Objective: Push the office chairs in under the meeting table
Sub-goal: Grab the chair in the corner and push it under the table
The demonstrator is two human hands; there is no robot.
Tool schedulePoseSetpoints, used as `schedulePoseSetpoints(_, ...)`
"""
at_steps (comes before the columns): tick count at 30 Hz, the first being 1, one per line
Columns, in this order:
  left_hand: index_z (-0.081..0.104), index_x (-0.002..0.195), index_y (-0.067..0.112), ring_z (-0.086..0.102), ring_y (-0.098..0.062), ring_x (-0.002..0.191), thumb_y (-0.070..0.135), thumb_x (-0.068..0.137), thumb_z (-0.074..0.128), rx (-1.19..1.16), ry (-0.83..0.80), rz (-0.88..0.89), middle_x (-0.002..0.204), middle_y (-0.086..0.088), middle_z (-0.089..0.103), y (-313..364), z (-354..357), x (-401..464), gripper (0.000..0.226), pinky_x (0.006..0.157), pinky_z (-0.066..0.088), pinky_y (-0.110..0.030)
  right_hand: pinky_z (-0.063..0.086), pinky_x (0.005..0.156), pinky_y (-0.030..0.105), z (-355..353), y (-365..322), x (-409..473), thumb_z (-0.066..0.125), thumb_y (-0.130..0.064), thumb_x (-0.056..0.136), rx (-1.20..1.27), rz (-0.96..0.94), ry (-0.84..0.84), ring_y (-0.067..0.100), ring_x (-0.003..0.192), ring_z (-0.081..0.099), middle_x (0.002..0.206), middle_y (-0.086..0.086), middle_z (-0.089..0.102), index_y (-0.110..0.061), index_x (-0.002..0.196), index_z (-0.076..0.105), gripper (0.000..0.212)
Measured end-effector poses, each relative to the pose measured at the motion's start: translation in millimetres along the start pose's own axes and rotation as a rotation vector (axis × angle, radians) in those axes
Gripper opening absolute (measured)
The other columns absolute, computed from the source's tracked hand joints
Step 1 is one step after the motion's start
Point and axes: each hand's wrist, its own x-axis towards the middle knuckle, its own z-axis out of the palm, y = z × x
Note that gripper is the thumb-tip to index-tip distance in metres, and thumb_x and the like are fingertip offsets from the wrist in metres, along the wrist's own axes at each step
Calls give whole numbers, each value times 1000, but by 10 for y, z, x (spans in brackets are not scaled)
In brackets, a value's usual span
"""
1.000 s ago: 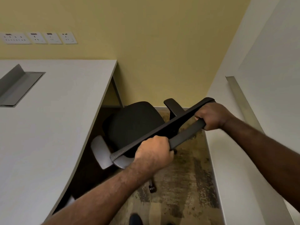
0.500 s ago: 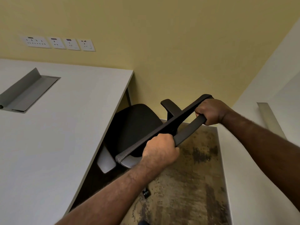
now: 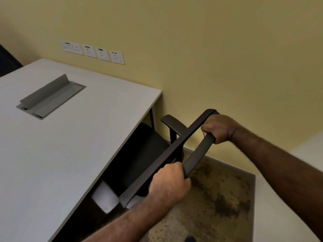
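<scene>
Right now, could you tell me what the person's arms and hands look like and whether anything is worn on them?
Both forearms are bare, with no sleeves in view. The left hand and right hand wear no gloves, rings, watch or bands that I can see.

Two bare forearms, no sleeves visible, left hand (image 3: 168, 185), right hand (image 3: 218, 128), no rings

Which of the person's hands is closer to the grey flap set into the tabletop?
Left. The left hand grips the chair back at the end nearer the table, closer to the grey flap. The right hand grips the far end, near the wall.
</scene>
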Motion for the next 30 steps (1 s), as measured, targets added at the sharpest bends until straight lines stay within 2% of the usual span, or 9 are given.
schedulePoseSetpoints(7, 40, 74, 35, 45, -2, 57, 47, 76, 51, 52, 105, -142, 68, 13, 48, 20, -137, 460, 16, 50, 37, -25, 48, 69, 39, -143, 368, 709, 62, -15, 68, -52, -151, 13, 29, 86, 59, 85, 6, 66, -14, 84, 66, 16)
schedulePoseSetpoints(12, 42, 75, 33, 51, -3, 59, 43, 78, 51, 74, 154, -194, 67, 12, 51, -90, -293, 692, 14, 48, 40, -23, 45, 66, 36, -208, 423, 1142, 62, -13, 66, -41, -214, 21, 31, 81, 59, 80, 8, 65, -14, 78, 63, 13)
schedulePoseSetpoints(20, 43, 74, 30, 56, -12, 63, 45, 78, 49, 103, 213, -240, 68, 10, 51, -362, -480, 827, 16, 59, 53, -35, 42, 60, 32, -253, 362, 1586, 64, -12, 63, -41, -256, 85, 30, 76, 58, 75, 6, 63, -16, 73, 60, 11)
schedulePoseSetpoints(24, 46, 77, 32, 52, -9, 61, 46, 79, 50, 145, 243, -268, 69, 10, 51, -430, -542, 869, 15, 56, 45, -30, 36, 58, 30, -251, 373, 1727, 66, -15, 61, -61, -302, 102, 29, 72, 59, 72, 4, 63, -21, 68, 53, 15)
schedulePoseSetpoints(27, 48, 74, 31, 52, -7, 57, 48, 77, 53, 156, 272, -329, 64, 9, 53, -450, -559, 885, 18, 50, 42, -27, 33, 57, 28, -223, 445, 1841, 67, -17, 60, -67, -351, 153, 30, 72, 60, 72, 4, 64, -20, 68, 56, 14)
schedulePoseSetpoints(30, 48, 66, 28, 50, -7, 53, 52, 72, 52, 200, 319, -426, 60, 8, 52, -434, -544, 897, 25, 46, 36, -26, 39, 58, 29, -216, 523, 1946, 66, -23, 61, -94, -385, 176, 30, 75, 62, 76, 1, 67, -19, 73, 62, 14)
